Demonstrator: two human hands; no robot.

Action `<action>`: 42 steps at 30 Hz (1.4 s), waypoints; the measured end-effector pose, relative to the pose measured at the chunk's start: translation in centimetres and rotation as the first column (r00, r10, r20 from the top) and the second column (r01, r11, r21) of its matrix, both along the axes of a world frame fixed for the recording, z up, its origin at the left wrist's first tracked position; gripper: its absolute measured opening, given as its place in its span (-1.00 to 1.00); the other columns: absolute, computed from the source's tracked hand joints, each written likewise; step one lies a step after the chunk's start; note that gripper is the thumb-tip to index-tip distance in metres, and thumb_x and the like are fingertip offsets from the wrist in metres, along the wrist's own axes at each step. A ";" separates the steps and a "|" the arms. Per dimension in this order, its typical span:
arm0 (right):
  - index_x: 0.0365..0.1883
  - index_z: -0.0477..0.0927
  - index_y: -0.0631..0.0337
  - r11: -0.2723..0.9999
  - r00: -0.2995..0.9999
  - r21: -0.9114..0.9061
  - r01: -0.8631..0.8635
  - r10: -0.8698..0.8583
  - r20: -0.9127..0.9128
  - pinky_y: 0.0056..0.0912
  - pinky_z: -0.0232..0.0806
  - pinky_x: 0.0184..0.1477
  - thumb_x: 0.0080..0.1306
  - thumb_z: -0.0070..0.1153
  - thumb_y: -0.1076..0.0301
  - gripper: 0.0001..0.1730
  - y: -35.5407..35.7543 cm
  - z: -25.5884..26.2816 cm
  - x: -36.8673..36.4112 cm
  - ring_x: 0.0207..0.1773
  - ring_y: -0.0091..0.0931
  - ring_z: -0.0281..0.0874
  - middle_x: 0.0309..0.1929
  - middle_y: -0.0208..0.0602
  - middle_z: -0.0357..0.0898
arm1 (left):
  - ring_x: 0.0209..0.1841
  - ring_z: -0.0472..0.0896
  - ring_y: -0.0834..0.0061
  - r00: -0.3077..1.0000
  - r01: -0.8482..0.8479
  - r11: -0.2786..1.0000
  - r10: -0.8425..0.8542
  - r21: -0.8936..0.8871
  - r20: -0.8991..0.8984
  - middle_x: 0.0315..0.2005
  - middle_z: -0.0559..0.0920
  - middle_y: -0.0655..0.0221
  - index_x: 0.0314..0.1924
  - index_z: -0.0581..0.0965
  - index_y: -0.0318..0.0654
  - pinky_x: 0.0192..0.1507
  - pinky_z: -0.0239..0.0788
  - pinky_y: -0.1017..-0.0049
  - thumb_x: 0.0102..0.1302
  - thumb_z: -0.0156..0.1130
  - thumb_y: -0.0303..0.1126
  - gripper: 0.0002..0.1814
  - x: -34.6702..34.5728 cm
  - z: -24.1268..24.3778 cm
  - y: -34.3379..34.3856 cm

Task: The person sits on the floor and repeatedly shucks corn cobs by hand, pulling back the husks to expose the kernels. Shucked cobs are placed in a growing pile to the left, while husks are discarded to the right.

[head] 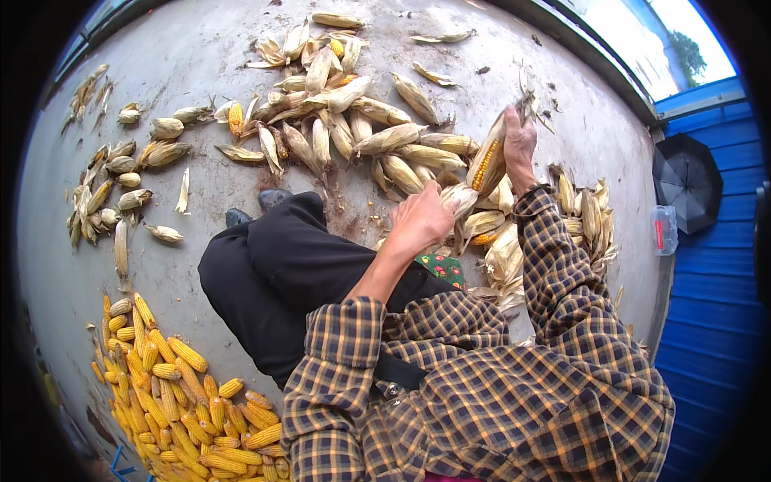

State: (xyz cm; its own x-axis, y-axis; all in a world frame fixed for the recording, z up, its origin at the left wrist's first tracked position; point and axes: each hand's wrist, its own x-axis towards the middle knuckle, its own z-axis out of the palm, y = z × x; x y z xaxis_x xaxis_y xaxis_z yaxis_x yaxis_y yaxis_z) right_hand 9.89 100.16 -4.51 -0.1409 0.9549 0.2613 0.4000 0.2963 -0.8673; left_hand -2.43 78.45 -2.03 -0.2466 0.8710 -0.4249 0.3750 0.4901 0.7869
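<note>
Between my hands is a partly husked ear of corn [483,169], a strip of yellow kernels showing along its length. My right hand [519,143] grips the ear and its dry husk near the upper end. Lower down, my left hand [425,214] is closed on a pulled-back husk leaf [460,197] at the ear's other end. Unhusked ears [391,140] lie heaped just beyond my hands. Below the held ear, loose husks [505,256] are piled, with some yellow kernels showing among them. My fingertips on the husk are partly hidden.
Husked yellow cobs [187,416] form a large heap at lower left. More unhusked ears [96,193] lie scattered at left on the concrete floor [208,295]. At right, a black umbrella [688,182] and a clear plastic container [665,230] are by the blue metal wall [711,289].
</note>
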 end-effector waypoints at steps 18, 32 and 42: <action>-0.26 0.39 0.17 0.782 0.819 0.421 -0.460 0.557 -0.140 -0.49 0.33 -0.38 0.37 0.11 -0.01 -0.60 -8.1 10.0 -13.0 -0.42 -0.65 0.38 -0.49 -0.47 0.45 | 0.08 0.41 0.06 0.799 -0.571 0.733 0.600 0.371 0.043 0.03 0.37 -0.15 0.03 0.27 -0.72 0.21 0.22 0.28 -0.23 0.59 0.11 0.11 -2.7 -3.4 2.9; -0.09 0.49 0.26 0.918 0.851 -0.041 -0.395 0.349 -0.392 -0.54 0.37 -0.21 0.31 0.09 -0.23 -0.36 -6.1 7.1 -12.2 -0.30 -0.53 0.44 -0.37 -0.38 0.48 | -0.39 0.58 0.63 0.706 -0.669 0.690 0.475 0.275 0.525 -0.41 0.70 0.39 -0.23 0.61 -0.35 -0.27 0.43 0.51 0.02 0.30 -0.45 -0.74 -2.0 -4.2 2.6; -0.12 0.61 0.32 0.929 0.747 -0.150 -0.338 0.168 -0.643 -0.64 0.34 -0.28 0.47 -0.02 0.28 -0.72 -6.4 5.1 -12.0 -0.36 -0.67 0.44 -0.31 -0.46 0.60 | -0.28 0.66 0.10 0.764 -0.645 0.728 0.604 0.231 0.228 -0.40 0.68 0.11 -0.23 0.61 -0.24 -0.19 0.43 0.27 -0.06 0.29 -0.27 -0.65 -2.1 -3.4 2.1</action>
State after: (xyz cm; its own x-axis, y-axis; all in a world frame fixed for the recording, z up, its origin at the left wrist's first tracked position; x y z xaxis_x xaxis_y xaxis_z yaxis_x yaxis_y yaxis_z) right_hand -2.07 93.78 0.56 -0.2785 0.9497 0.1433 -0.2977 0.0565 -0.9530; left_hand -4.52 80.60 -5.39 -0.7389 0.6228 -0.2573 -0.0507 0.3293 0.9429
